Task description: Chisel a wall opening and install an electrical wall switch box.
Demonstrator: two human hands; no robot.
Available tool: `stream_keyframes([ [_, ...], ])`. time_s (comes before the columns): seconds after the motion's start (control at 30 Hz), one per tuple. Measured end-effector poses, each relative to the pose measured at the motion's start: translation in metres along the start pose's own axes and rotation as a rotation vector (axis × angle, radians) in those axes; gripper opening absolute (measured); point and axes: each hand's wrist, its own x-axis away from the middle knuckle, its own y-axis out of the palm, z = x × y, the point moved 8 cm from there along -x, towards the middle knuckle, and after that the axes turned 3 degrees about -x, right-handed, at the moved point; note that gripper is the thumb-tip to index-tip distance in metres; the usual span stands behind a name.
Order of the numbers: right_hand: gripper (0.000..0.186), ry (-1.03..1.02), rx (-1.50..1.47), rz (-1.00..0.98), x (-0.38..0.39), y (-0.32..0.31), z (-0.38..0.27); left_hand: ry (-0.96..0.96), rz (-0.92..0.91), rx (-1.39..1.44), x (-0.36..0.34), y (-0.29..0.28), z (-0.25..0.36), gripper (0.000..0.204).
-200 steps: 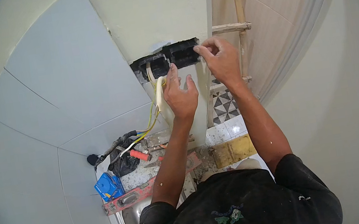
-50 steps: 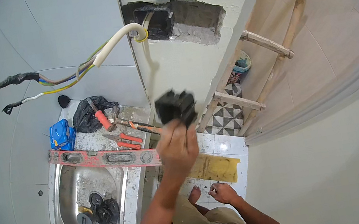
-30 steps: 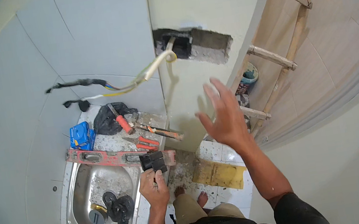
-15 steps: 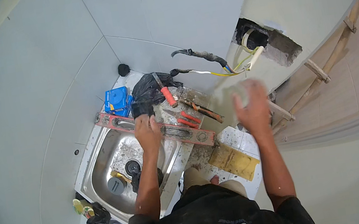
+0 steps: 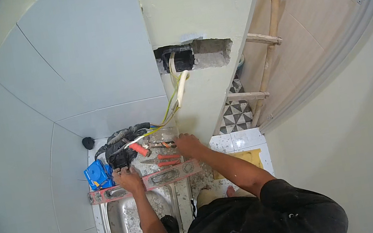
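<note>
My left hand (image 5: 128,179) is closed on a small black square box (image 5: 118,161), just beyond the red spirit level (image 5: 166,175) and in front of a black plastic bag. My right hand (image 5: 188,145) reaches across the counter, its fingers closed round the end of a dark, long-handled tool with orange patches (image 5: 165,144); its exact kind I cannot make out. Red-handled pliers (image 5: 164,160) lie between the hands. A red-handled tool (image 5: 139,149) rests against the black bag (image 5: 124,138). Loose wires (image 5: 167,117) hang from the wall above the counter.
A steel sink (image 5: 121,229) with debris lies below the level. A blue carton (image 5: 98,174) stands at the left. The wall opening (image 5: 196,55) holds a black box with wires and a white conduit (image 5: 182,88). A wooden ladder (image 5: 274,24) leans at the right.
My view has turned to the right. My right hand has come down from the air to the dark tool on the counter. My left hand still holds the black box.
</note>
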Motion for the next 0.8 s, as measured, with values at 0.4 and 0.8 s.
stream_keyframes([
  [0.4, 0.032, 0.015, -0.004, 0.109, 0.028, -0.044, -0.012, -0.028, -0.113, 0.018, 0.013, 0.01, -0.017, 0.023],
  [0.8, 0.037, 0.116, -0.551, 0.371, 0.116, -0.074, -0.014, 0.119, 0.013, 0.399, 0.008, 0.034, 0.014, 0.04],
])
